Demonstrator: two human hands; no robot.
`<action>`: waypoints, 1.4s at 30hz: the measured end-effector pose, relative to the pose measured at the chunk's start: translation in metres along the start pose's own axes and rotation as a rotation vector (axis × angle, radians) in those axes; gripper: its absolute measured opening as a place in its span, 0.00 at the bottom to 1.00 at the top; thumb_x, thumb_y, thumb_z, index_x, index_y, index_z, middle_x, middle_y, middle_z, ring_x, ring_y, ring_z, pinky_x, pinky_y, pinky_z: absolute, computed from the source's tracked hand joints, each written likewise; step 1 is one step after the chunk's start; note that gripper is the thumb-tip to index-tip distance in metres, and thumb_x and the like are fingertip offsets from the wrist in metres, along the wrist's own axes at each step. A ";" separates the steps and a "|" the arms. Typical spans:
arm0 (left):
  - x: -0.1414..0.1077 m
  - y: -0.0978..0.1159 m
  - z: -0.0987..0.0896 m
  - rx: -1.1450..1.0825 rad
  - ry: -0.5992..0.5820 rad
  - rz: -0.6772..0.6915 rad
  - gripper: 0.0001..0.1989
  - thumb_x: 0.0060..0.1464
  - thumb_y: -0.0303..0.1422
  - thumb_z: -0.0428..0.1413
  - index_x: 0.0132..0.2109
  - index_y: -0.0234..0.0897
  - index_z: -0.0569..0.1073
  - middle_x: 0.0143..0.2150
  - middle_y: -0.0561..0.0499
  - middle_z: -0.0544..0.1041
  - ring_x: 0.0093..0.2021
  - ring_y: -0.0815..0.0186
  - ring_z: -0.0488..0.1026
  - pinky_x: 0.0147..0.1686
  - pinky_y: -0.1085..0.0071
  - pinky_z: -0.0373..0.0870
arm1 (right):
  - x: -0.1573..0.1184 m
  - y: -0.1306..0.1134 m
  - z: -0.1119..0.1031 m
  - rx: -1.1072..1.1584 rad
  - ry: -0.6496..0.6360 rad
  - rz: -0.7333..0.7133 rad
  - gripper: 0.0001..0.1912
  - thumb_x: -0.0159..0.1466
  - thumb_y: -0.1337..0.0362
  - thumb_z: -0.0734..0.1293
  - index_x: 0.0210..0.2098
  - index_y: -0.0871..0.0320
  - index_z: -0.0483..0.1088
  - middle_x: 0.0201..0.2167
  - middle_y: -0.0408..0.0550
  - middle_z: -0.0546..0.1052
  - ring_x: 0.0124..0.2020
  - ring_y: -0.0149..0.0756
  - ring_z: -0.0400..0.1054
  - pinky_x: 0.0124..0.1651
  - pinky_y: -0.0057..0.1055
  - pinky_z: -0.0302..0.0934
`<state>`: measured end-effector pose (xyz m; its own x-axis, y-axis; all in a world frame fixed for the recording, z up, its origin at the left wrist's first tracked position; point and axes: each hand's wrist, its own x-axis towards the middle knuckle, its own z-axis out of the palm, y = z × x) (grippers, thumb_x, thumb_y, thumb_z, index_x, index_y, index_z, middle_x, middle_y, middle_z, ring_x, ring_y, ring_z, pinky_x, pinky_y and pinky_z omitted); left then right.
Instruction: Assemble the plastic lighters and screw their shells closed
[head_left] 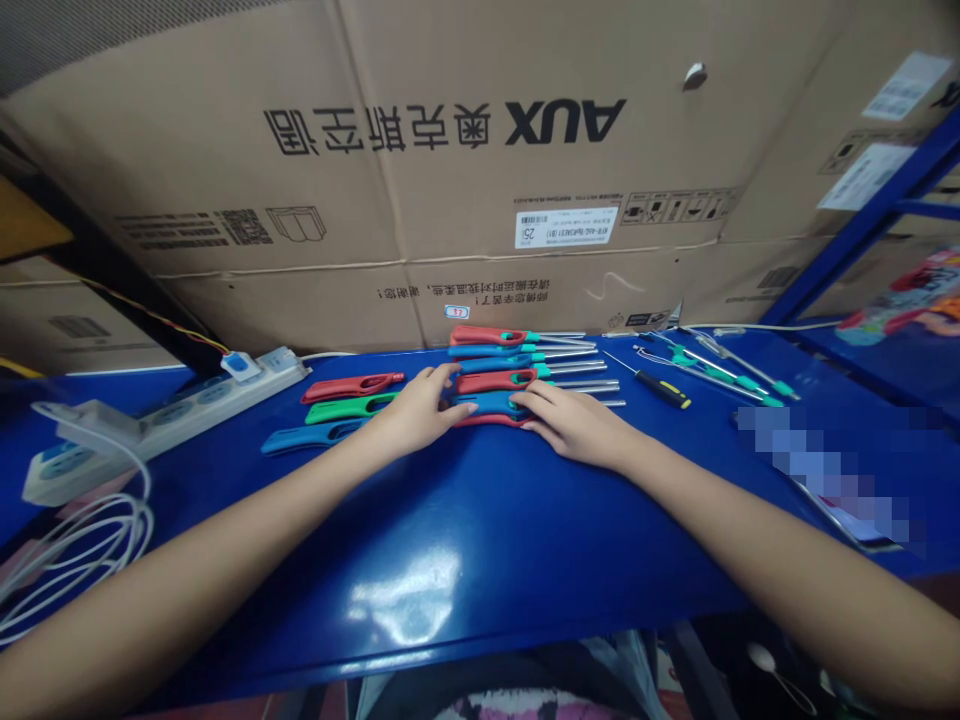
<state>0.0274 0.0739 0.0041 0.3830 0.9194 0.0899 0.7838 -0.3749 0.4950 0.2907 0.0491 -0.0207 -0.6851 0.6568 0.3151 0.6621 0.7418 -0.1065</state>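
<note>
Several long-nosed lighters with red and blue handles and metal tubes lie stacked side by side in a row at the middle of the table. My left hand (424, 408) is at the handle ends, its thumb on the nearer blue lighter (491, 403) and its index finger apart, by the red lighter (491, 381). My right hand (576, 420) has its fingertips closed on the blue lighter near the trigger opening. Beneath that one, a red lighter's edge (487, 421) shows. Left of my left hand lie a red handle (345, 388), a green handle (341, 409) and a blue handle (307, 438), with no tubes visible.
Right of the row are a yellow-and-black screwdriver (664, 389), several green-ended metal tubes (720, 370) and a partly blurred phone (840, 510). A white power strip (187, 415) and coiled white cable (97, 545) lie left. A large cardboard box (450, 190) stands behind the blue table (525, 560).
</note>
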 end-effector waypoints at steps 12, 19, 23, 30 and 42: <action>-0.004 0.005 0.006 -0.023 0.048 0.021 0.36 0.58 0.50 0.58 0.67 0.36 0.61 0.58 0.38 0.71 0.44 0.58 0.78 0.47 0.61 0.76 | -0.006 0.011 -0.009 0.099 -0.052 0.015 0.18 0.72 0.63 0.62 0.60 0.55 0.63 0.55 0.56 0.70 0.44 0.43 0.74 0.46 0.42 0.72; -0.007 -0.012 -0.028 0.115 0.092 0.026 0.34 0.58 0.50 0.55 0.65 0.35 0.65 0.60 0.41 0.71 0.47 0.58 0.76 0.49 0.63 0.72 | -0.009 0.012 -0.015 0.119 -0.040 0.034 0.22 0.69 0.61 0.65 0.62 0.54 0.63 0.59 0.57 0.67 0.43 0.42 0.75 0.45 0.41 0.72; 0.005 -0.044 -0.071 0.266 0.066 -0.065 0.19 0.54 0.45 0.56 0.45 0.37 0.79 0.49 0.43 0.77 0.50 0.52 0.74 0.51 0.62 0.67 | -0.009 0.009 -0.022 0.094 0.012 0.023 0.22 0.70 0.59 0.64 0.62 0.53 0.64 0.60 0.57 0.67 0.45 0.42 0.74 0.46 0.40 0.71; 0.017 -0.088 -0.085 0.367 -0.113 -0.257 0.19 0.48 0.49 0.57 0.36 0.40 0.83 0.31 0.48 0.81 0.33 0.55 0.76 0.31 0.68 0.64 | -0.010 0.011 -0.030 -0.034 0.140 0.056 0.20 0.72 0.58 0.61 0.60 0.55 0.66 0.59 0.57 0.69 0.38 0.39 0.75 0.38 0.38 0.71; -0.007 -0.048 -0.089 0.602 0.218 -0.062 0.17 0.66 0.37 0.47 0.44 0.30 0.77 0.49 0.36 0.72 0.51 0.47 0.68 0.49 0.54 0.66 | -0.010 0.002 -0.034 0.037 0.304 0.036 0.17 0.70 0.63 0.63 0.58 0.53 0.67 0.57 0.55 0.70 0.43 0.39 0.75 0.40 0.35 0.72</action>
<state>-0.0566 0.0963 0.0561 0.2692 0.9209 0.2820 0.9629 -0.2628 -0.0612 0.3092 0.0394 0.0080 -0.5353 0.6162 0.5777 0.6692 0.7267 -0.1550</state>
